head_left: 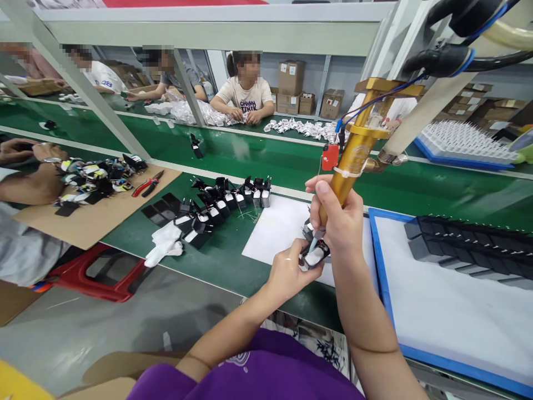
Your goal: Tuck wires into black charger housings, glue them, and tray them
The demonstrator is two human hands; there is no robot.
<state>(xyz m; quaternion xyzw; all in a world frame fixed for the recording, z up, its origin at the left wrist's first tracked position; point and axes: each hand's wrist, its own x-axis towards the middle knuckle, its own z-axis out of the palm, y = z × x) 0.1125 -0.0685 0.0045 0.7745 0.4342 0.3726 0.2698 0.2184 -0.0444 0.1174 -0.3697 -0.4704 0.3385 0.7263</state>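
Note:
My right hand point(339, 208) is wrapped round a gold glue dispensing gun point(350, 161), which slants down from the upper right. Its pale nozzle point(313, 243) points into a small black plastic housing point(314, 256) with white material inside. My left hand point(291, 269) grips that housing from the left, fingers closed on its sides. Part of another black piece point(308, 229) shows behind it, mostly hidden by my hands. Under them lies a white sheet point(266, 233). Several black housings with white tops point(220, 208) stand in rows to the left.
On the right is a blue-rimmed tray point(385, 289) with rows of black housings point(470, 244). A white glove point(164, 244) lies at the left. Red-handled pliers point(147, 184) rest on cardboard near a co-worker's arms point(33, 178). A green conveyor point(250, 155) runs behind, with people across it.

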